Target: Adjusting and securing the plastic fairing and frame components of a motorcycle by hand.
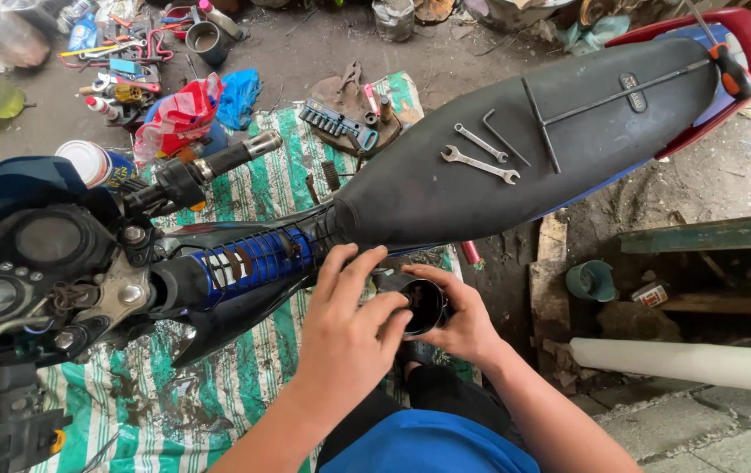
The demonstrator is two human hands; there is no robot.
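1. We look down on a bare dirt workshop floor (743, 166), where a green-and-white striped tarp (244, 385) lies spread under a stripped motorcycle (244, 263) that runs across the frame from lower left to upper right.
2. At lower centre, our left hand (349, 337) reaches over a black round part (424, 307), fingers curled with the tips resting on its rim.
3. Our right hand (467, 324) cups the same part from the right side, fingers wrapped around its outer wall, so both hands grip it just below the front of the seat.
4. The black round part sits between the two hands, close against the bike's side, its open mouth facing up; what lies inside is too dark to tell.
5. On the black seat (446, 184) at centre right, two open-ended wrenches (481, 163) lie side by side, with a long T-handle bar (586, 101) beside them.
6. An orange-handled screwdriver (730, 70) rests at the seat's far end, upper right.
7. In the upper left, a scatter of tools and spray cans (117, 79) lies on the ground, near a red and blue plastic bag (187, 114).
8. A white pipe (682, 361) lies at lower right.
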